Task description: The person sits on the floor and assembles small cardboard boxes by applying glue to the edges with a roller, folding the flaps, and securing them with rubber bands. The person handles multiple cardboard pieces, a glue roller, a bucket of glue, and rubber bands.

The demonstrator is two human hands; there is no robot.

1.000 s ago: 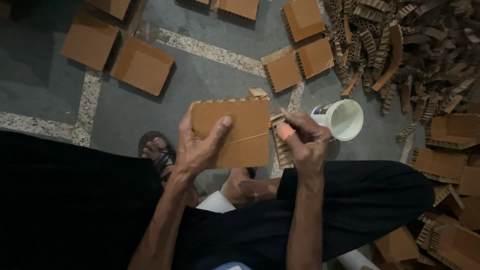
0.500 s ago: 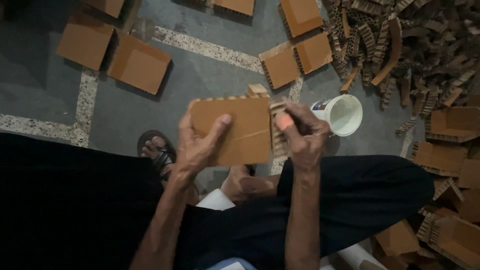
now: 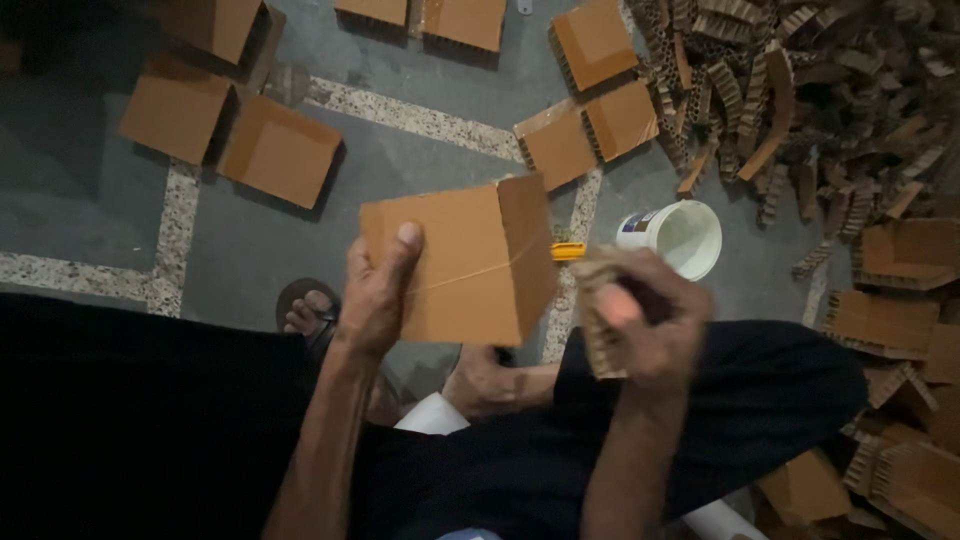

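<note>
My left hand grips a folded brown cardboard panel, thumb pressed flat on its face and fingers wrapped behind its left edge, so the piece hangs in the air above my lap, tilted, with one flap bent up on its right side. My right hand is closed around a short strip of corrugated honeycomb cardboard, held just right of the panel; it is blurred, so I cannot tell whether the strip touches the panel's edge. Just beyond that hand stands a white plastic tub on the grey floor, with something small and yellow lying beside it. As I judge it, this piece is only partly built. Several flat finished-looking squares lie on the far left floor, and a big heap of loose honeycomb strips waits at the far right, so plenty remains.
</note>
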